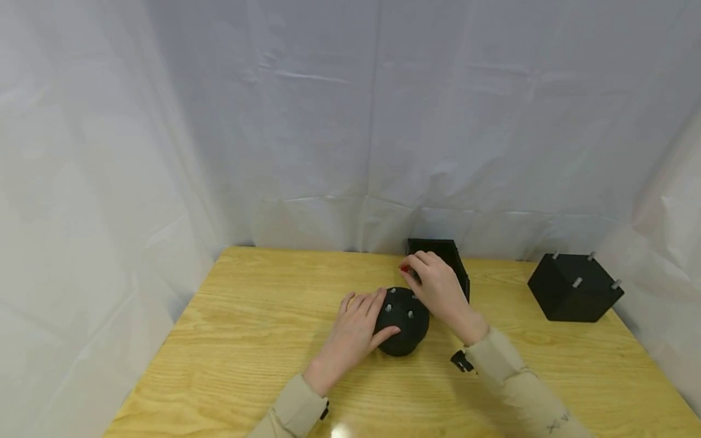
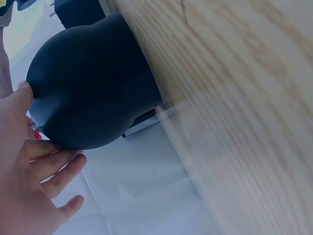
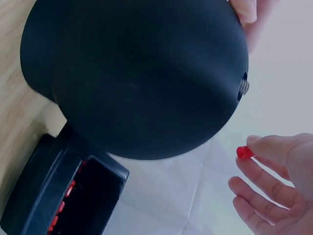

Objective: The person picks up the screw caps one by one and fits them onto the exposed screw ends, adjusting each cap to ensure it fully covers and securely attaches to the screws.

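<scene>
Matte black, smooth dome (image 1: 402, 328) with a short cylindrical base stands on the pale wood-grain table (image 1: 246, 340), near its middle, just in front of the person. Several short metal studs (image 1: 388, 308) stick up from its rounded top; one threaded stud tip also shows at the dome's edge in the right wrist view.

Left hand (image 1: 353, 334): fingers nearly straight and laid against the dome's left flank, thumb pressed to its front. Not curled round it; judged to be steadying the dome so it does not slide.

Right hand (image 1: 438, 289): hovers over the dome's far right side, thumb and forefinger pinching a small red cap (image 3: 244, 152), the other fingers loose. The cap looks like soft plastic, tubular, about a stud's width across, so it is probably held end-on to fit a stud.

Behind the right hand: open black tray (image 3: 68, 196), rectangular, with a row of further red caps (image 3: 63, 205) lying inside along one wall. It sits just beyond the dome, within reach of the pinching hand.

Far right of the table, well apart: black cube (image 1: 575, 287) tilted on an edge or corner, bare metal studs on its upper faces.

Surround: creased white sheeting (image 1: 350, 121) on three sides. Beige sleeves on both arms; a small black clip (image 1: 461, 361) at the right cuff.
</scene>
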